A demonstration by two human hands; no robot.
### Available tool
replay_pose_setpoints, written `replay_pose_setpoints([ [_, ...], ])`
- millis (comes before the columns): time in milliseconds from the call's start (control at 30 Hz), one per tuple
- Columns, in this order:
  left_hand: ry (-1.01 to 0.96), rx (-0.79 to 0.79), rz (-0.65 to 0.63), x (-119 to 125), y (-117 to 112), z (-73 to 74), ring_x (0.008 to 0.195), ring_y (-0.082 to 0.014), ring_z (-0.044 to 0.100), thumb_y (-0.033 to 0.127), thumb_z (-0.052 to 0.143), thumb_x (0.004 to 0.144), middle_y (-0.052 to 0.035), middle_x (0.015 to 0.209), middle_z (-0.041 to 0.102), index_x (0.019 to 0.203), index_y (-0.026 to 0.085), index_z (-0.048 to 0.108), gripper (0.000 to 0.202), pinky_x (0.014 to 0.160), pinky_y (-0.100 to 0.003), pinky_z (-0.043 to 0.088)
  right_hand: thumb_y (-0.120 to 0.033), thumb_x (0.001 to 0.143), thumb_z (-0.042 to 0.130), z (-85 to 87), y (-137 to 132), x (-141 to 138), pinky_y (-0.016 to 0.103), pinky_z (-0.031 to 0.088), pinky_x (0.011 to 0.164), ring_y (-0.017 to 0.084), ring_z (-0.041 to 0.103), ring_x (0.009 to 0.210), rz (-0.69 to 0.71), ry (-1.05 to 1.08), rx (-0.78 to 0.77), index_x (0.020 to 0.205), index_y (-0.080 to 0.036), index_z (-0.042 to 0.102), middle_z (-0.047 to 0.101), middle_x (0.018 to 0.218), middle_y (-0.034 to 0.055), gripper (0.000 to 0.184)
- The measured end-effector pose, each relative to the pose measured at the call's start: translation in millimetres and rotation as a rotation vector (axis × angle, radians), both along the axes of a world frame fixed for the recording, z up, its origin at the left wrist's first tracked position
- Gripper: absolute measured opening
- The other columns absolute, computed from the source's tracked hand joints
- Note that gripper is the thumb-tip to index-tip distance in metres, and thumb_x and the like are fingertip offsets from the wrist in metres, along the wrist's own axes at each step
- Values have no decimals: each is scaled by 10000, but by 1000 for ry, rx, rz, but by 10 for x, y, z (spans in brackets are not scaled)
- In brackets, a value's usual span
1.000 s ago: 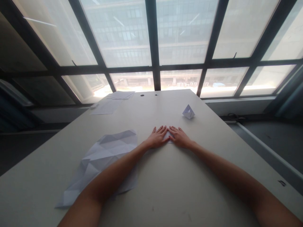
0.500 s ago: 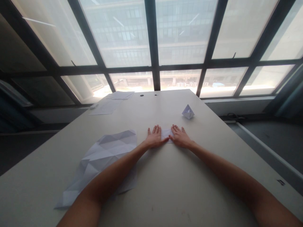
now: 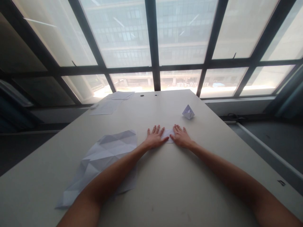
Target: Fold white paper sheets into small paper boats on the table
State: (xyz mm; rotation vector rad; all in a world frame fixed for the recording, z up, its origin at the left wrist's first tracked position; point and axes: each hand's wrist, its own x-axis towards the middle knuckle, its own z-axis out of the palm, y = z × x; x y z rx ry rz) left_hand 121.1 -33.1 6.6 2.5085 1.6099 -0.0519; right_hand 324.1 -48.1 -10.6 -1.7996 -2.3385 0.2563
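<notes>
Both bare hands lie open and flat, fingers spread: the left hand [image 3: 155, 137] and right hand [image 3: 181, 137] rest on a pale smooth tabletop [image 3: 165, 189], thumbs at the edges of a small folded white paper rectangle [image 3: 167, 135] between them (probably pressing it flat). A large creased white paper sheet [image 3: 106, 154] lies left; a small white folded-paper peak [image 3: 188, 112] stands ahead right.

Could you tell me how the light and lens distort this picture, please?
In the head view, bright windows backlight the scene, leaving the table dim; the wide lens bows the window frames and stretches the arms; the left hand and right hand show little blur.
</notes>
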Motion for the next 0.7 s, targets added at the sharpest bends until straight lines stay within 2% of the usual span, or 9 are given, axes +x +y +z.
replay_pose_setpoints([
  [67, -18, -13, -47, -13, 2, 27, 1526, -358, -28, 812, 131, 883, -77, 1669, 14, 1584, 360, 168, 835, 1138, -699, 4, -483, 999, 278, -3, 2, 11, 547, 45, 1207, 277, 94, 1530, 21, 2, 2, 1558, -71, 251, 163, 1638, 195, 695],
  [133, -33, -19, -80, -21, 3, 48, 1524, -368, -16, 804, 148, 892, -61, 1671, 30, 1569, 415, 186, 782, 1132, -706, 8, -487, 1006, 277, 2, 3, 18, 572, 50, 1197, 288, 81, 1531, 45, 0, 4, 1564, -126, 265, 146, 1644, 188, 665],
  [267, -45, -15, -104, -27, 4, 56, 1523, -377, 2, 783, 174, 910, -56, 1671, 46, 1565, 430, 187, 745, 1131, -708, 10, -464, 1013, 290, 12, 10, 19, 615, 28, 1179, 295, 59, 1532, 86, -12, 10, 1561, -207, 293, 113, 1656, 156, 605],
  [467, -43, -4, -93, -21, 3, 42, 1524, -375, 13, 778, 188, 914, -42, 1673, 53, 1560, 449, 184, 726, 1135, -703, 22, -426, 1018, 310, 19, 16, 36, 596, 72, 1187, 265, 97, 1530, 170, 22, 26, 1558, -192, 292, 180, 1647, 141, 588],
  [700, -43, 2, -89, -17, 7, 30, 1526, -365, 18, 782, 170, 910, -51, 1674, 58, 1560, 441, 193, 735, 1132, -707, 20, -401, 1013, 339, 47, -5, 32, 606, 91, 1181, 262, 142, 1523, 166, 43, 28, 1549, -193, 308, 225, 1634, 143, 576],
])
